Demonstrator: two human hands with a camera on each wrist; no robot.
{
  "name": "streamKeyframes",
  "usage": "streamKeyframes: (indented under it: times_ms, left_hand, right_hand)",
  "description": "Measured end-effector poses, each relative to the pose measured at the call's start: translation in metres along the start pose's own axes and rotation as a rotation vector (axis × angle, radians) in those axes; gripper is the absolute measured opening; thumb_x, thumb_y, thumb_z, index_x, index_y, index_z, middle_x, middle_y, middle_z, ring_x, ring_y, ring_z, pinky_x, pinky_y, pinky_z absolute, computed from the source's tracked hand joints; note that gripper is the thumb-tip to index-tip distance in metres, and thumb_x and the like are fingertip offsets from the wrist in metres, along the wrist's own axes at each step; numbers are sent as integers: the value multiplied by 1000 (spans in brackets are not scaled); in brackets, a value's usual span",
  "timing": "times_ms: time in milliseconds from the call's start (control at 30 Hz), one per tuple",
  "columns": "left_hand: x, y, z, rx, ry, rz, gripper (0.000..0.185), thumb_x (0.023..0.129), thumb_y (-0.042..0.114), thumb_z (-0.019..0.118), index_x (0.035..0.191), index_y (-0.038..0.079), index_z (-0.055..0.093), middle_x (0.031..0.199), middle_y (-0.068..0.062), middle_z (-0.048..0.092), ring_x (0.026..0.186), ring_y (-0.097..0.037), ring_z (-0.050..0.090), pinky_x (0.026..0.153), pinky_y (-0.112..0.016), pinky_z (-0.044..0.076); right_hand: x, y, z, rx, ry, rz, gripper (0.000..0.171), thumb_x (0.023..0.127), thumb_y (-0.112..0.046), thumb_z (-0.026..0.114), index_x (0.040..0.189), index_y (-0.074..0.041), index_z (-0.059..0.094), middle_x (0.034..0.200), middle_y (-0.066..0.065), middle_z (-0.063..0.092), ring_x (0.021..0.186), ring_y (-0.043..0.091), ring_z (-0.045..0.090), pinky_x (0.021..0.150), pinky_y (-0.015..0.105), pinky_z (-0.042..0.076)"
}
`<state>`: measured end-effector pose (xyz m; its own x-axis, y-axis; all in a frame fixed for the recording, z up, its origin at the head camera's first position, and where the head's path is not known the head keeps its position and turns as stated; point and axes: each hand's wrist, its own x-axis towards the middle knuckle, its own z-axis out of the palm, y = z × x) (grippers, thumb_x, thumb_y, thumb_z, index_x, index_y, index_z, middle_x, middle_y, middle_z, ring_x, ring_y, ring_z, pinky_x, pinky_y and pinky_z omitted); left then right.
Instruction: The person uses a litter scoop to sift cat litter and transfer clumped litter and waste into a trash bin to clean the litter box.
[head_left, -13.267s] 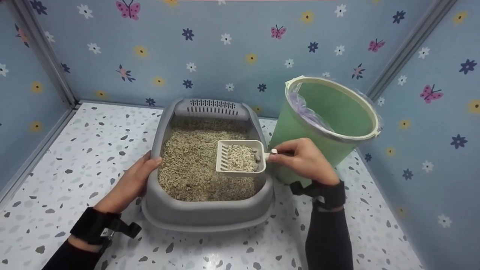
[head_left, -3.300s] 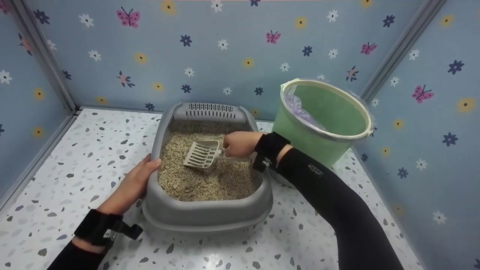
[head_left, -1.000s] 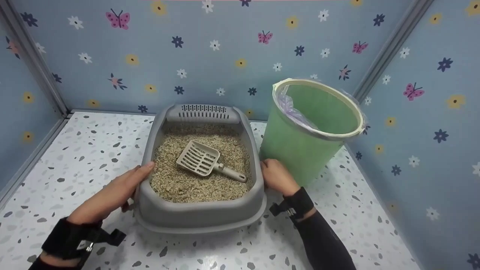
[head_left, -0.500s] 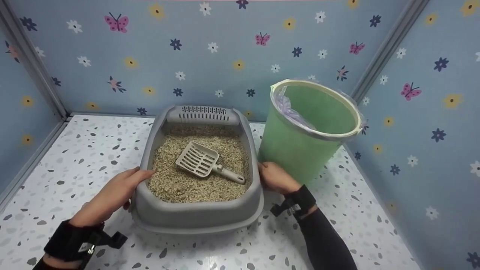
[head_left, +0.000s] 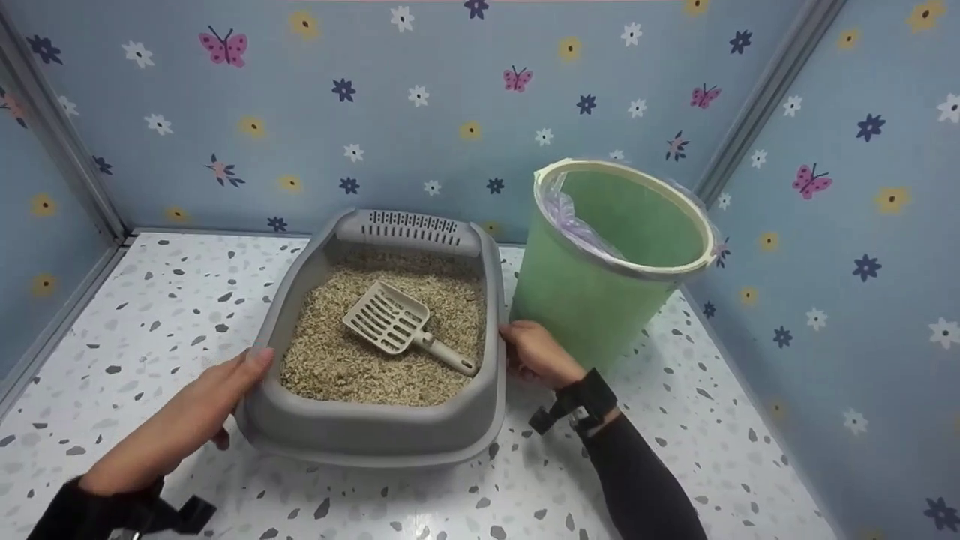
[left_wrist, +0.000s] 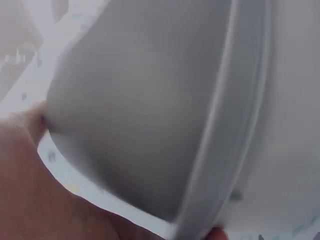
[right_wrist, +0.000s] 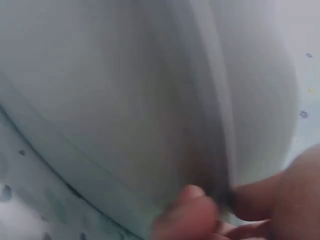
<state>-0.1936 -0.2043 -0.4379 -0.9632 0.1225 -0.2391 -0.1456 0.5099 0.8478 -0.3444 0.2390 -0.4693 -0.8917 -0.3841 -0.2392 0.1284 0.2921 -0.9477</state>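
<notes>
A grey litter box (head_left: 375,436) filled with beige litter stands on the speckled floor. My left hand (head_left: 241,384) grips its left rim, fingers over the edge and thumb below. On the opposite side my right hand (head_left: 525,352) holds the right rim with curled fingers. A white slotted scoop (head_left: 386,322) lies in the litter, handle pointing to the front right. The left wrist view shows the box's grey wall (left_wrist: 150,110) close up beside my palm (left_wrist: 30,190). In the right wrist view my fingers (right_wrist: 200,215) pinch the box's rim (right_wrist: 215,115).
A green bin (head_left: 585,300) with a clear liner stands just right of the box, close behind my right hand. Blue flowered walls close in the back, left and right sides. Speckled floor (head_left: 150,315) stretches to the left of the box.
The scoop was laid down in the litter and my right hand went to the box's right rim. In the last second the box slid left and turned slightly, both hands going with it.
</notes>
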Motion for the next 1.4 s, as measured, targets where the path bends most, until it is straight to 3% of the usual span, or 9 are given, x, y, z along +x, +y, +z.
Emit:
streamKeyframes:
  times_ms: [200,300,467,733,833,1033,1200,1300,1400]
  left_hand:
    - [-6,0,19,102,148,43,86,115,63,46,156,-12,49,117,-22,71,86,-30,69,71,-41,60]
    - [-1,-8,13,110,199,85,71,117,59,44,132,-8,64,101,-16,69,90,-27,68,76,-39,59]
    - [7,-28,-11,41,233,35,70,116,65,39,124,-2,57,88,-10,57,70,-23,57,57,-34,51]
    - [-3,-20,-4,95,253,28,90,117,66,32,164,-10,41,84,-15,59,66,-28,61,54,-36,53]
    - [-2,-19,-2,126,267,32,92,117,66,32,161,-13,42,78,-14,59,69,-28,63,58,-38,53]
    - [10,-35,-21,139,281,25,91,116,67,31,148,-16,54,113,-27,55,85,-33,62,67,-39,52]
    - [25,-49,-46,55,299,26,79,116,68,30,114,-4,62,90,-16,55,68,-27,57,59,-37,49]
    - [26,-47,-49,36,301,24,85,116,68,27,129,-9,61,80,-14,55,70,-26,60,62,-36,53]
    - [17,-40,-43,16,266,-34,95,114,71,22,153,-13,45,96,-23,58,78,-30,61,66,-38,54]
  right_hand:
    - [1,3,1,-4,-11,-21,45,117,-31,48,78,-13,58,62,-3,50,47,9,38,42,23,32]
    - [-1,3,-2,21,-116,-16,45,118,-30,48,78,-13,58,62,-4,50,49,9,40,44,23,34]
    - [-1,0,-1,34,-260,27,41,116,-29,55,79,-12,62,65,0,57,50,10,49,44,24,36]
    - [10,9,8,158,-46,-9,35,117,-30,55,89,-11,63,72,0,62,55,11,54,48,23,40]
    - [12,11,8,213,-47,-16,33,118,-27,53,89,-11,61,73,-1,60,56,10,52,49,22,41]
    - [10,11,5,220,-213,-35,38,117,-23,56,80,-14,58,68,-4,52,54,7,47,47,20,37]
    - [7,12,5,168,-387,-16,39,115,-24,63,77,-15,63,66,-5,56,52,6,50,47,21,38]
    - [7,13,6,144,-361,-10,35,114,-27,65,82,-14,68,69,-4,62,53,6,54,47,21,40]
    - [11,13,7,210,-216,-9,30,114,-28,66,88,-13,69,73,-2,65,55,7,56,47,19,41]
